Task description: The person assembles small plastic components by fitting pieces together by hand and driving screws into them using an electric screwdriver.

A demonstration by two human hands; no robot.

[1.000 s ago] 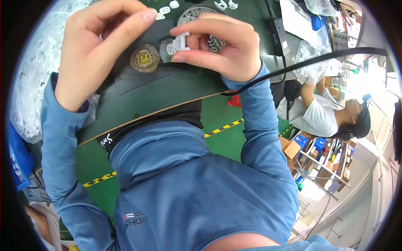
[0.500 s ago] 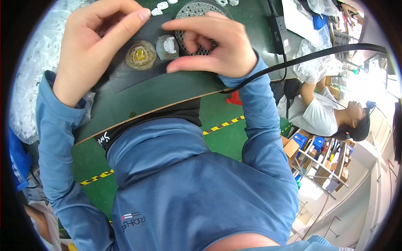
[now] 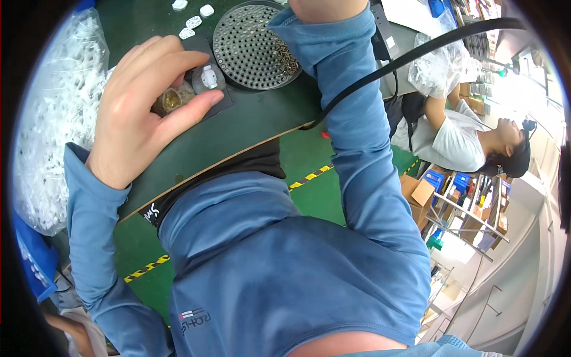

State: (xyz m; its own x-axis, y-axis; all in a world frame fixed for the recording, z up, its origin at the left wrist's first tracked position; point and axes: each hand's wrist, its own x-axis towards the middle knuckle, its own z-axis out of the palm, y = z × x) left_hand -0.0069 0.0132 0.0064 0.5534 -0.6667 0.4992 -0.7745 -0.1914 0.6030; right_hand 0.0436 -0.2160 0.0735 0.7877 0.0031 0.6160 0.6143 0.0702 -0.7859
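Note:
My left hand is over the table, its thumb and forefinger spread on either side of a clear block. A small white plastic part stands on that block. Whether the fingertips press on the block I cannot tell. Under the palm, partly covered, is a round translucent fixture with a yellowish middle. Both rest on a flat dark plate. Beside them sits a round perforated metal tray with small screws. Of my right hand, only the wrist end shows at the top edge; its fingers are out of the picture.
Several white plastic pieces lie beyond the plate. A large clear bag of white parts fills the left side. A black cable arches across my right sleeve. Another person works at the right, by a clear bag.
My right hand has moved up and away, over the tray and past the top edge. My left hand has come down around the clear block. The view has shifted slightly.

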